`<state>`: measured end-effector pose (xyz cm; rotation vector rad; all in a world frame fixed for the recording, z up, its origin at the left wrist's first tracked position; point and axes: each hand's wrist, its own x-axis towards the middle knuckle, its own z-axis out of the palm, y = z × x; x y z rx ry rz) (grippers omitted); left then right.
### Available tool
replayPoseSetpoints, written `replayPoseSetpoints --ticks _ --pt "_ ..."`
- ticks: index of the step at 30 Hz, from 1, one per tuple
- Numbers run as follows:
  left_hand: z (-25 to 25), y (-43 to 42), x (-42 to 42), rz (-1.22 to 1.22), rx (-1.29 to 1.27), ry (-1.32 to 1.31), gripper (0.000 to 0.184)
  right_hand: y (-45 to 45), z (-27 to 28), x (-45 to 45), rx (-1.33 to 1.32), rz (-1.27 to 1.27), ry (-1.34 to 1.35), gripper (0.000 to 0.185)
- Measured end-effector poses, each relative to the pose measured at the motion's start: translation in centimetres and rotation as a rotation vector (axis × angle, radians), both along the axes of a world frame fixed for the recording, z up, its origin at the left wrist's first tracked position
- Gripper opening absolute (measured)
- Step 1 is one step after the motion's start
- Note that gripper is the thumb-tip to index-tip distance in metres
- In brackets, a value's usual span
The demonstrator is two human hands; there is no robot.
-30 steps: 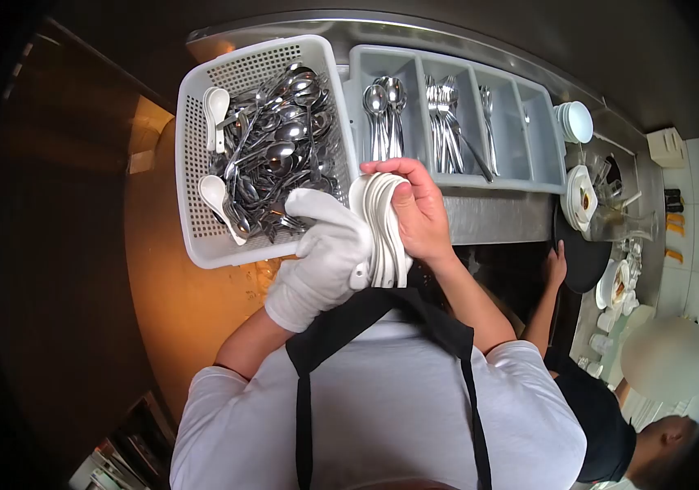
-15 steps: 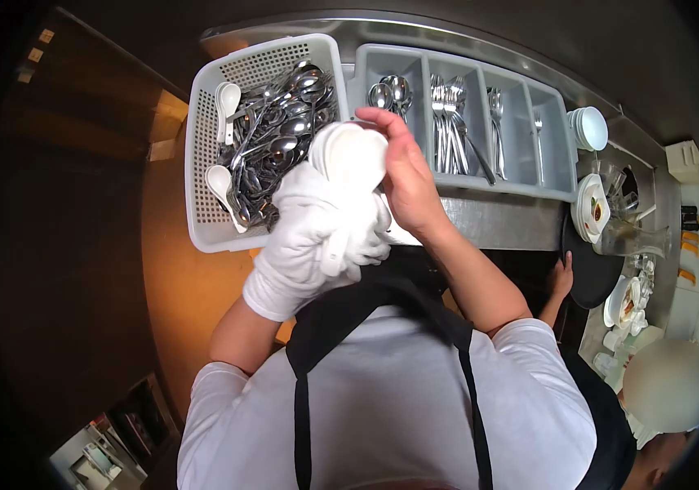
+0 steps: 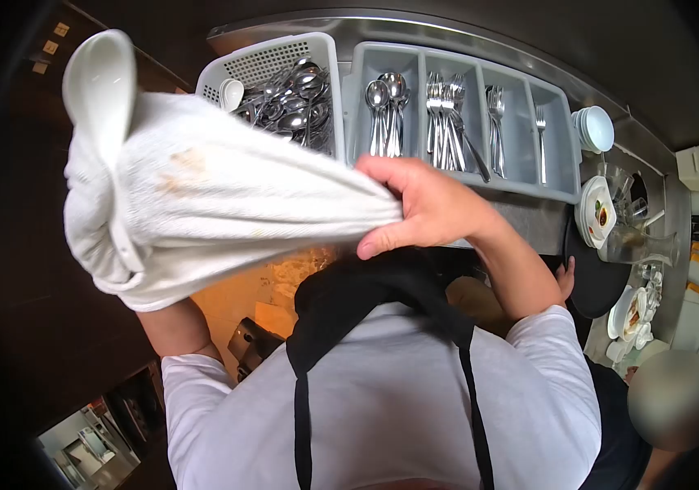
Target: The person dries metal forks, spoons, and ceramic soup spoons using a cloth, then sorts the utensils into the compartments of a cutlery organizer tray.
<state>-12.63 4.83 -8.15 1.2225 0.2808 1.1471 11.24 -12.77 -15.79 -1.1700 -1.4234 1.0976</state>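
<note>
My left hand is hidden under a white towel [image 3: 227, 188]; only my left forearm [image 3: 174, 327] shows below it. Through the cloth, that hand grips a white Chinese soup spoon [image 3: 100, 86], bowl upward, at the upper left. Whether more spoons are stacked behind it I cannot tell. My right hand [image 3: 431, 204] is closed on the gathered end of the towel, which is stretched tight between both hands. A brownish stain marks the towel's middle.
A grey perforated basket [image 3: 339, 98] holds many metal spoons and white soup spoons. Beside it, a grey cutlery tray [image 3: 516, 184] has spoons and forks in its compartments. White bowls [image 3: 598, 129], dirty plates [image 3: 598, 214] and a co-worker's hand [image 3: 566, 278] are at the right.
My left hand has swung left and up with the spoon, away from the basket. My right hand, earlier beside the spoon bowls, now holds the towel's end and pulls it taut.
</note>
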Motion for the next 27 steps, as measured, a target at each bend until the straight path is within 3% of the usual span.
replayPoseSetpoints --ticks 4,7,8,11,13,15,18,19,20,22,23,25,27 --pt "0.2 0.2 -1.3 0.063 0.037 0.002 0.053 -1.1 -2.5 1.0 0.046 -0.046 -0.223 0.03" --pt "0.5 0.4 -2.0 0.091 0.047 0.008 0.053 -3.2 -0.7 2.2 -0.107 -0.214 0.202 0.031" --pt "0.6 0.5 -2.1 0.097 0.051 0.009 0.054 -3.3 -0.2 2.2 0.025 -0.235 0.302 0.039" --pt "0.5 0.9 -2.7 0.081 0.035 -0.03 0.054 -3.4 0.0 2.5 0.017 0.047 -0.204 0.048" --pt "0.5 1.4 -3.0 0.087 0.038 -0.042 0.054 -3.3 -3.0 1.7 -0.099 0.216 -0.477 0.051" --pt "0.6 1.5 -3.2 0.129 0.064 -0.023 0.052 -3.1 -6.1 2.1 -0.219 0.131 -0.469 0.051" --pt "0.6 1.7 -3.3 0.25 0.129 0.043 0.049 -4.0 -5.1 5.1 -0.339 0.295 -0.388 0.049" --pt "0.5 1.6 -3.3 0.31 0.158 0.079 0.049 -4.6 -4.1 6.3 -0.278 0.349 -0.182 0.044" --pt "0.4 1.8 -3.1 0.376 0.189 0.119 0.048 -5.3 -4.6 6.9 -0.202 0.185 0.319 0.039" --pt "0.1 1.9 -2.7 0.461 0.204 0.185 0.046 -5.6 -7.0 7.8 -0.173 -0.139 0.77 0.046" --pt "-0.3 1.9 -2.5 0.469 0.186 0.19 0.045 -5.1 -8.0 8.5 -0.228 -0.282 0.718 0.056" --pt "-2.0 2.0 -1.7 0.364 0.03 0.139 0.04 -6.6 -5.6 5.3 -0.277 -0.492 0.517 0.052" --pt "-3.6 1.7 -0.7 0.163 -0.232 0.027 0.034 -6.7 -7.0 3.8 -0.167 -0.577 0.417 0.049"
